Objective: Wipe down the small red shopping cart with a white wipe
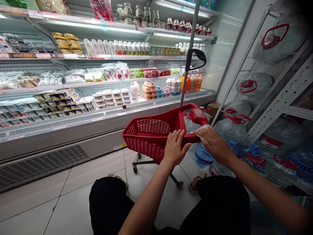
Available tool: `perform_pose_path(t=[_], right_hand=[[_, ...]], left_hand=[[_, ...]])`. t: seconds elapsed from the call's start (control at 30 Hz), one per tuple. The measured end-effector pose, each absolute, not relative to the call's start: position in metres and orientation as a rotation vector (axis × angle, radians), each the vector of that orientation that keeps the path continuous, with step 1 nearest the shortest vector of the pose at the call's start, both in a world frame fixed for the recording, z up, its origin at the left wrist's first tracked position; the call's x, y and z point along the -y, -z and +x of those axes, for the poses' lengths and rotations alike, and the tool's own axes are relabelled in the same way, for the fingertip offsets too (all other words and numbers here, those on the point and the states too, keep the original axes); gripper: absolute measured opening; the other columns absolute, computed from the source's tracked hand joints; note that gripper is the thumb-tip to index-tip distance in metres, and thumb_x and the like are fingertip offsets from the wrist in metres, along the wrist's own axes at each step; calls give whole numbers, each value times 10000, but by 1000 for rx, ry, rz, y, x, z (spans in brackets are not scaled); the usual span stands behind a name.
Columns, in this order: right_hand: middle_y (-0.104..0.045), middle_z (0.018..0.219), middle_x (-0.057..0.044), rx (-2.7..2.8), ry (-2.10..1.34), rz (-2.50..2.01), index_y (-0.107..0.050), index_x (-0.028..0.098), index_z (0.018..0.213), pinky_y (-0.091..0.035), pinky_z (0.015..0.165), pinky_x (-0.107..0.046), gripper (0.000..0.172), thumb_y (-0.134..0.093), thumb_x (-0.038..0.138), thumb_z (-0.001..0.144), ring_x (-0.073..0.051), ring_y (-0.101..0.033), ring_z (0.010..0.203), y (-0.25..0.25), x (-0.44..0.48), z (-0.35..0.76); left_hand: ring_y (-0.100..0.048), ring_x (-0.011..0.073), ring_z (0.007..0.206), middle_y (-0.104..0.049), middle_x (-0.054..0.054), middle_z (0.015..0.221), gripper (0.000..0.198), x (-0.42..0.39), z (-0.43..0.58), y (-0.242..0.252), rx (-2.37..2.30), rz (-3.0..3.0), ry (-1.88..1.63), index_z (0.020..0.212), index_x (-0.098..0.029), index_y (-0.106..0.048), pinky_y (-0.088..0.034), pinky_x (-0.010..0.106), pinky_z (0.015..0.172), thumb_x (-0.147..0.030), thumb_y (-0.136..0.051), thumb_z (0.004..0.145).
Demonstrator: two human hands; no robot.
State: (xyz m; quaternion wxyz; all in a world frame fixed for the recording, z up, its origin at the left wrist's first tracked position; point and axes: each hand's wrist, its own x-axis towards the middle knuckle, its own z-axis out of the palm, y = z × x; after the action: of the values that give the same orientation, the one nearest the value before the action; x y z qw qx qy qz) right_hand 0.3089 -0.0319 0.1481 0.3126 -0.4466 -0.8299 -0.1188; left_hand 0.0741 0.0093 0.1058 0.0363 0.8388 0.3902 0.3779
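Note:
A red plastic shopping cart (146, 138) with a perforated basket stands before me. My left hand (174, 148) rests at the basket's near rim, its fingers stretched out and the thumb apart. On the cart's red handle frame, my right hand (215, 143) presses a white cloth (202, 129), mostly covered by the fingers; whether it is cloth or paper I cannot tell. A grey pole (188, 70) with a black hooked grip (199, 58) rises behind the handle.
An open refrigerated display (102, 112) with cartons, tubs and bottles runs along the left and back. Large water bottles (204, 155) stand at the right, beside and on a white metal rack (276, 94). Cart wheels (179, 184) rest on the tiled floor (80, 186) between my feet.

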Motion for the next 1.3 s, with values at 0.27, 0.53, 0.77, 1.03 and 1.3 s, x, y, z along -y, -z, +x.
perform_pose_path(t=[0.27, 0.53, 0.77, 1.03, 1.3], right_hand=[[-708, 1344, -40, 2261, 234, -999, -574, 303, 1454, -428, 1182, -523, 434, -346, 282, 1085, -252, -632, 1263, -154, 38, 316], [-688, 1365, -77, 2131, 218, -976, -544, 284, 1472, -358, 1242, -579, 433, -417, 334, 1061, -287, -611, 1317, -138, 60, 273], [-642, 1477, -47, 2333, 82, -756, -478, 308, 1560, -408, 1233, -506, 489, -354, 270, 1088, -232, -566, 1403, -150, 45, 256], [-577, 1550, -29, 2322, -150, -859, -557, 319, 1505, -313, 1278, -544, 482, -298, 411, 1109, -221, -477, 1480, -176, -29, 269], [-680, 1416, -44, 2128, -53, -1020, -639, 300, 1411, -410, 1211, -581, 498, -296, 462, 1088, -263, -570, 1391, -169, -65, 272]], left_hand=[[-475, 206, 1451, -617, 68, 1445, 396, 0, 40, -95, -984, 2510, -1291, 1437, -248, -509, -249, 483, 1315, -371, -347, 1097], [-528, 213, 1417, -679, 63, 1371, 439, 13, 15, -107, -1119, 2380, -1340, 1300, -254, -598, -244, 504, 1313, -418, -243, 1099], [-423, 243, 1520, -520, 59, 1599, 554, 43, 21, -141, -1234, 2484, -1405, 1546, -255, -450, -295, 485, 1297, -538, -306, 1092], [-554, 199, 1425, -611, -6, 1515, 486, 45, 6, -148, -1263, 2480, -1378, 1523, -284, -528, -390, 458, 1259, -278, -401, 1053], [-419, 191, 1529, -465, 5, 1640, 539, 36, -4, -135, -1239, 2568, -1258, 1641, -293, -335, -325, 455, 1293, -401, -338, 1113]])
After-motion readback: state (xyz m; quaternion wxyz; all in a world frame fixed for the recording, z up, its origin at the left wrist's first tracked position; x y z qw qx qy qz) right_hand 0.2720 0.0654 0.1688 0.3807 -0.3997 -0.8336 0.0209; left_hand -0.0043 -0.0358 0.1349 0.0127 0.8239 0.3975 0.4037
